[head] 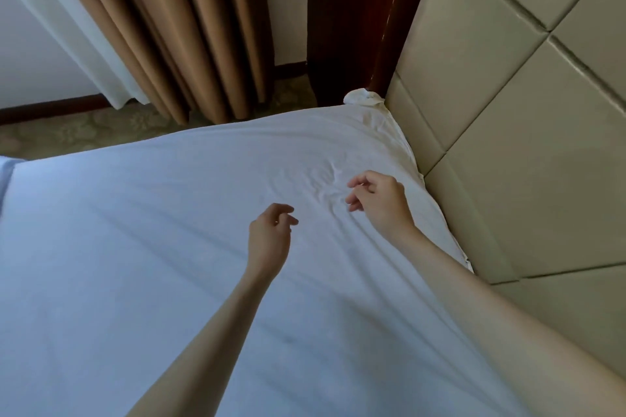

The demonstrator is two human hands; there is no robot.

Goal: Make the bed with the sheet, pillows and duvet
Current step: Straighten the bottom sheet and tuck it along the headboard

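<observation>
— From the head view, how far along is the bed?

— The sheet [169, 247] is on. It lies white and mostly flat over the bed [84, 159], reaching the far edge and running up to the padded headboard [508, 112] on the right.

— Tucked in properly?

— Not everywhere, I'd say. At the far corner a bunched knot of fabric [362, 97] sticks up beside the dark wooden post [342, 27], and there are creases fanning out near the headboard edge. That corner looks unfinished.

— And the hands?

— Both hover over the creased patch, near each other but apart. The left hand [269, 240] has its fingers loosely curled and holds nothing. The right hand [381, 201] is the same, fingers relaxed and bent, pinching nothing; I can't tell whether either quite touches the cloth.

— Pillows? Duvet?

— Neither shows in this view. So as far as I can judge, only the first stage is done, and smoothing plus that corner tuck remain before pillows and duvet go on.

— Anything else around?

— Brown curtains [162, 27] and patterned carpet [67, 129] beyond the bed.
</observation>
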